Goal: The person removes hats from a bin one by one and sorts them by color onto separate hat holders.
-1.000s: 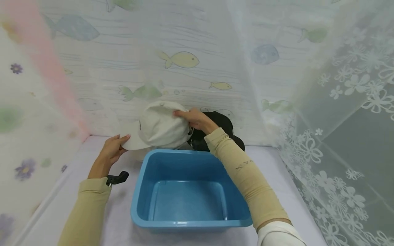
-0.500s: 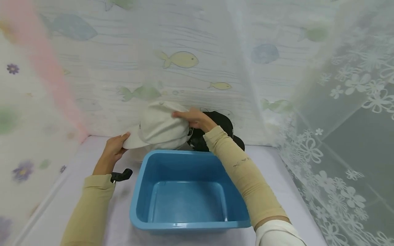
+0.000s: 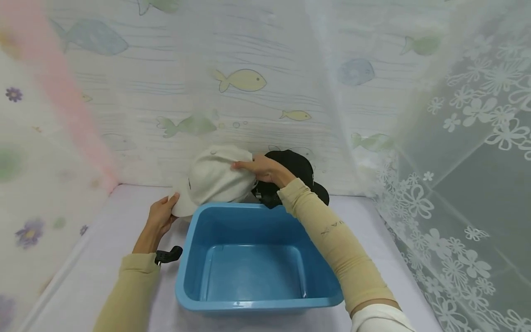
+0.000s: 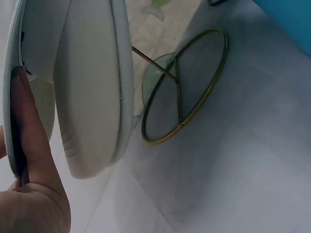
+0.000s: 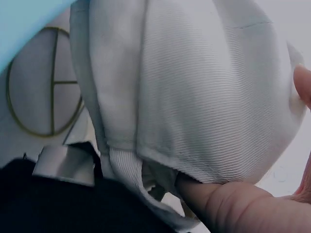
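Note:
A white baseball cap (image 3: 217,177) is held between both hands behind the blue basin. My left hand (image 3: 161,216) pinches its brim, fingers under and thumb on top. At the back of the crown, my right hand (image 3: 267,169) grips the cap. The right wrist view shows a finger (image 5: 233,204) of that hand through the opening above the back strap, and the thumb (image 5: 302,85) against the crown. Beside the held brim in the left wrist view is a pale curved fabric piece (image 4: 90,107) with a stitched edge. A black cap (image 3: 295,167) sits right of the white one, partly behind my right hand.
The blue plastic basin (image 3: 253,272) stands in front of the caps, and my right forearm passes over its right side. A brass-coloured wire stand with a round base (image 4: 181,124) rests on the white cloth (image 4: 233,184). Patterned curtains (image 3: 257,106) enclose the table.
The white cap has come down slightly, and its brim has tipped lower. My left hand has moved right and down with the brim; my right hand has lowered a little, still gripping the crown.

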Tool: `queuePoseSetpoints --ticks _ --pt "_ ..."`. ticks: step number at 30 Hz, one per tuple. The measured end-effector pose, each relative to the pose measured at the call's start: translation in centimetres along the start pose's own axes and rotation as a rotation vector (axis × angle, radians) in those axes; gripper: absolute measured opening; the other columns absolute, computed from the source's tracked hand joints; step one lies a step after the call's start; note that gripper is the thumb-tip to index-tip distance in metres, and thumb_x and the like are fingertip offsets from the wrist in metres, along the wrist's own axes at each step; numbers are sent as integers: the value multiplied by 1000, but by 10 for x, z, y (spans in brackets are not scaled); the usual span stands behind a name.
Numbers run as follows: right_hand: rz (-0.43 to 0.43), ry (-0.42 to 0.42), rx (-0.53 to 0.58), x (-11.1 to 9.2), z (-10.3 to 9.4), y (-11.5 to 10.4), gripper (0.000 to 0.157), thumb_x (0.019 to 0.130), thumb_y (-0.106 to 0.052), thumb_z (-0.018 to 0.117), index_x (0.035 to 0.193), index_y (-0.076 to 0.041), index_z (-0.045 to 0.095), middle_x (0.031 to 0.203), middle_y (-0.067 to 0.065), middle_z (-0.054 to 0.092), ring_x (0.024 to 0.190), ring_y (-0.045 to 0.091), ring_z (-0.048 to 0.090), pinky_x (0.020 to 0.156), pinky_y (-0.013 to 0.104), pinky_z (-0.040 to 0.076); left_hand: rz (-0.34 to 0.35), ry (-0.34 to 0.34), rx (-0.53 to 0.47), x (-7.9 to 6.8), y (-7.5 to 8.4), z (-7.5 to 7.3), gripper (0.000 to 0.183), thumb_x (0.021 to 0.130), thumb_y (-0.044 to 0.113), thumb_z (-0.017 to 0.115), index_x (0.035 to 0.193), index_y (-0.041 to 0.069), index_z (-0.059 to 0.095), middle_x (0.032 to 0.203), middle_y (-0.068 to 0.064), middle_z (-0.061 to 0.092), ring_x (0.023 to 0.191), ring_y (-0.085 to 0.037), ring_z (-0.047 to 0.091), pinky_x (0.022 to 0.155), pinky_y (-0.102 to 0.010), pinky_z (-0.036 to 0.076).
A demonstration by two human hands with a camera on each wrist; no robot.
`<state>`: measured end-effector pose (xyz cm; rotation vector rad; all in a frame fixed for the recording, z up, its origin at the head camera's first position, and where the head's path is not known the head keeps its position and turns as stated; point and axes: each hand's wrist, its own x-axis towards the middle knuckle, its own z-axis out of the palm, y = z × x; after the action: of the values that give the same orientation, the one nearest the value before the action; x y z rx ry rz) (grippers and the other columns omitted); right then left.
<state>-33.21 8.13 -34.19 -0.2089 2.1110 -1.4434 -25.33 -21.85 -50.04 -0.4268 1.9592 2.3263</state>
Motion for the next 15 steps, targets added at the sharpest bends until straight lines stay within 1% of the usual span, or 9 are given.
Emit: queuePoseSetpoints --ticks 1,2,3,6,8,9,10,11,15 --pt "5 10 -39 -1 0 0 83 94 -37 74 154 0 31 101 4 52 80 15 55 78 29 52 -2 8 6 -1 -1 1 73 106 42 49 159 -2 24 155 -19 34 97 2 58 78 -14 54" --pt "17 22 -80 -3 0 -2 87 93 -42 73 157 -1 28 106 2 53 82 10 54 76 26 50 -5 19 11 -1 -2 1 73 106 41 49 159 -2 25 156 -20 34 98 2 58 77 -14 54" --pt "26 39 -116 -5 -1 -3 92 93 -46 73 159 -2 26 108 1 52 73 10 47 73 26 48 -10 30 14 -1 -2 2 72 106 41 49 159 -2 25 157 -20 33 98 1 57 76 -13 54" --pt "23 67 -159 -5 -1 -8 99 92 -53 71 161 -3 21 124 10 54 77 14 46 78 30 47 -25 69 26 2 3 3 71 106 41 50 159 -1 27 158 -20 34 101 -2 57 74 -13 54" --pt "4 68 -115 -3 -1 -11 96 93 -50 71 160 0 22 151 12 40 101 18 54 98 35 48 -34 90 30 5 7 4 71 106 42 51 158 -1 29 157 -20 35 102 -4 57 73 -13 54" --pt "-11 65 -73 -1 -1 -11 93 94 -46 72 158 1 25 147 15 42 100 23 56 101 39 48 -40 99 33 7 8 4 71 106 41 51 158 -1 30 157 -20 36 102 -5 57 72 -13 53" --pt "-22 58 -36 1 -1 -11 89 94 -42 73 156 3 27 147 17 43 113 25 56 106 41 47 -46 105 32 9 10 5 71 106 41 51 158 -1 30 157 -20 36 103 -5 57 72 -13 53" --pt "-26 54 -8 4 0 -10 84 94 -39 73 153 3 31 145 18 45 117 28 57 108 44 47 -54 107 29 10 11 5 70 106 41 51 158 -1 30 158 -19 36 105 -7 57 71 -12 53" --pt "-13 24 74 14 2 -4 74 93 -32 74 148 2 36 139 17 50 122 32 58 108 48 48 -95 81 -4 14 8 5 69 106 39 50 159 1 27 161 -17 31 119 -12 53 71 -13 52"
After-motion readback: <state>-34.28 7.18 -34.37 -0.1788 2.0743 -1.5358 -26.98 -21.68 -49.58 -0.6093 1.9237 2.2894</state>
